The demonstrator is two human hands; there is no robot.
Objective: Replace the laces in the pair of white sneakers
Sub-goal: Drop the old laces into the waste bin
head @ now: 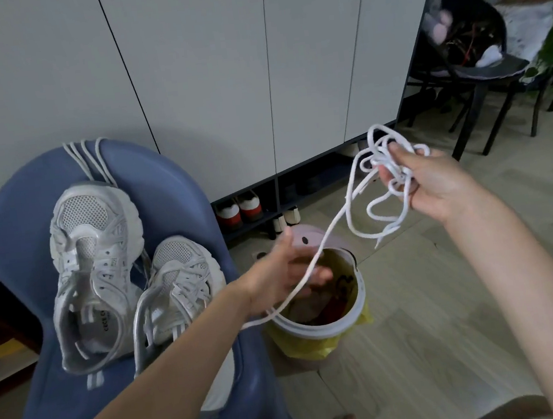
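Gripping a bunched white lace [389, 175], the right hand [437, 184] holds it above the bin [329, 320]. Fingers spread and holding nothing, the left hand [286, 273] touches its trailing strand; both sneakers [120, 272] sit on the blue chair [170, 194].

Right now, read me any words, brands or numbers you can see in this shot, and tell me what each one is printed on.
"CCCE C...", partly legible and cut off by the collar, on the insole of the left sneaker.
Dark mark on the yellow liner of the bin: not readable as text.
Nothing else legible.
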